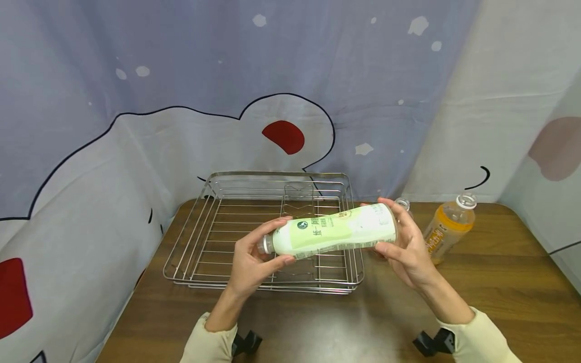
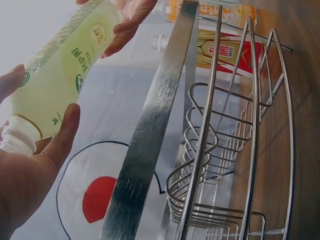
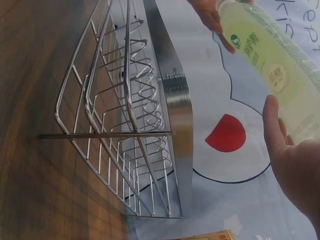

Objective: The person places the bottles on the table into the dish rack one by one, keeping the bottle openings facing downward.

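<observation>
A drink bottle with a pale green and white label lies nearly level in the air, overlapping the wire dish rack in the head view. Its neck points left. My left hand grips the neck end, thumb in front and fingers behind. At the base end, my right hand holds the bottle between thumb and fingers. The left wrist view shows the white neck ring beside the left palm.
The metal rack stands on a wooden table. To its right is an orange-labelled bottle. Another bottle, with a red and gold label, is mostly behind my right hand in the head view. A patterned curtain hangs behind.
</observation>
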Available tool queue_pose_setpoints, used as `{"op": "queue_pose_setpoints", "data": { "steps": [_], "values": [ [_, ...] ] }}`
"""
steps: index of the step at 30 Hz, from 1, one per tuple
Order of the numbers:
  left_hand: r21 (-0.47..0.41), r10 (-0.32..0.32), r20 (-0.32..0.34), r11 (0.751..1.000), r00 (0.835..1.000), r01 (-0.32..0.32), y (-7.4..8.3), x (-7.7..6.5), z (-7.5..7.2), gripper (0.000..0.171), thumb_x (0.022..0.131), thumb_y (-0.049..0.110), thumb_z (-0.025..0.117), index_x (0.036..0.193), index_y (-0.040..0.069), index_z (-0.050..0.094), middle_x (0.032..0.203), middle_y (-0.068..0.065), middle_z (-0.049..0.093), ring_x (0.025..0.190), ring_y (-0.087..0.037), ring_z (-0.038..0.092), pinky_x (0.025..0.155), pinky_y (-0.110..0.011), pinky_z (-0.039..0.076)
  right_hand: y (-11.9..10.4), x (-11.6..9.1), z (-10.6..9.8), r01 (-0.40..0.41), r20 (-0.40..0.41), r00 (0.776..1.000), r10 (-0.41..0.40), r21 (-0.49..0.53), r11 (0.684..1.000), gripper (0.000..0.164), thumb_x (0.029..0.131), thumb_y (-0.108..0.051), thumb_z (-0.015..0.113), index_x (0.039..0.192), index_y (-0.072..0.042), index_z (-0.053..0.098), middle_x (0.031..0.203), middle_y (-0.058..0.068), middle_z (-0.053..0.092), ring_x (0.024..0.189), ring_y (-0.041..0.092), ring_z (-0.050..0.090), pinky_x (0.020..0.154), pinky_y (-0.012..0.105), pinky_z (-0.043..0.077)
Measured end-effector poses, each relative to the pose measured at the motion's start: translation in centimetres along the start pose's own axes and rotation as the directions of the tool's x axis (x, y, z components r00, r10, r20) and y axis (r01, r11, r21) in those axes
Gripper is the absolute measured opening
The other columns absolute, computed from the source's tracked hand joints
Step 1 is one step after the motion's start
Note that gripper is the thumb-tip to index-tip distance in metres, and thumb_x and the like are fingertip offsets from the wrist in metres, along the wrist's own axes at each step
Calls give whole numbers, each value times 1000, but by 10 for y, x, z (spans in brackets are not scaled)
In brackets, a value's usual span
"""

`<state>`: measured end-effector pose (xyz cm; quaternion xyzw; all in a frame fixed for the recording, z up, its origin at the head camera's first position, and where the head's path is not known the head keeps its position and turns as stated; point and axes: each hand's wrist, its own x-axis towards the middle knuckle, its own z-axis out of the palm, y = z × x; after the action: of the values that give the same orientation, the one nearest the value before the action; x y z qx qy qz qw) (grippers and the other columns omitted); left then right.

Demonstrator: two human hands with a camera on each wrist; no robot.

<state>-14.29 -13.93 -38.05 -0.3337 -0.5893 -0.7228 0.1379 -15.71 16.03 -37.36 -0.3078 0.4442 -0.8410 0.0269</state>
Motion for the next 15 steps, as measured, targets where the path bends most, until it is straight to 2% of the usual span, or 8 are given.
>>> {"op": "queue_pose_setpoints", "data": {
  "steps": [5,11,15],
  "values": [
    [-14,-5,8,1000,1000,5,-2,0,1,58,77,0,83,124,-18,55,129,-36,53,113,-29,60,78,-34,59,0,1,1,10,-8,1000,-10,35,999,71,82,22,57,145,-3,37,142,20,47,120,23,53,92,29,53],
    [-14,-28,7,1000,1000,28,-3,0,1,57,76,-1,83,124,-16,56,130,-35,54,114,-29,60,78,-32,59,-2,0,0,3,-23,1000,-3,6,1000,69,80,25,53,141,-4,42,138,18,50,113,21,56,83,25,56],
    [-23,-41,20,999,999,42,-4,1,1,59,76,-3,83,127,-16,54,133,-34,52,118,-30,57,81,-31,57,-4,1,-1,11,-30,999,-12,-12,1000,71,78,26,53,141,-4,42,137,16,51,115,22,56,87,27,55]
  ]
}}
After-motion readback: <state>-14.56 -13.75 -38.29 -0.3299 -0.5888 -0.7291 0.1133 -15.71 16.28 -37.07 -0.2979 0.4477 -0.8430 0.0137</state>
